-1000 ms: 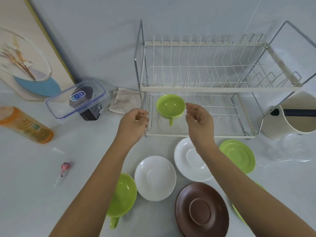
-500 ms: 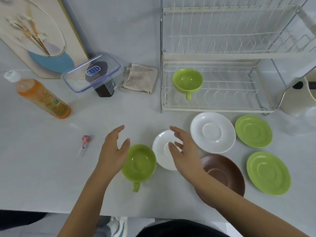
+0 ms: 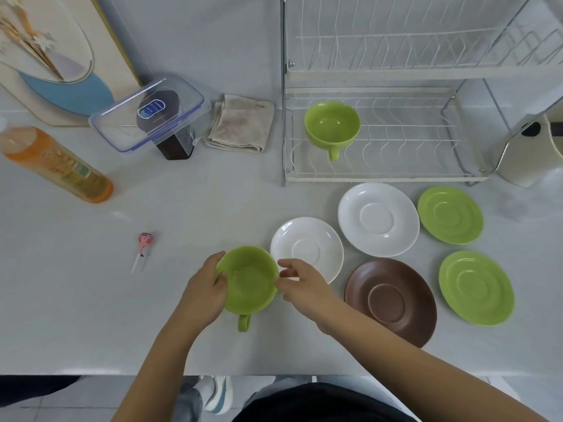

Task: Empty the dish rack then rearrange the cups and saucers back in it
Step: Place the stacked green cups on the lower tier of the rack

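Observation:
A green cup stands on the table near the front edge, handle toward me. My left hand grips its left rim and wall. My right hand touches its right rim with the fingertips. A second green cup sits on the lower shelf of the white wire dish rack. In front of the rack lie two white saucers, a brown saucer and two green saucers. The rack's upper shelf holds nothing.
An orange bottle lies at the left. A clear lidded box on a dark block and a folded cloth sit behind. A pink lollipop lies left of the cup. A cream jug stands right of the rack.
Both hands drew back from the rack to the near green cup and closed onto its rim from either side. The view tilted down toward the table's front edge.

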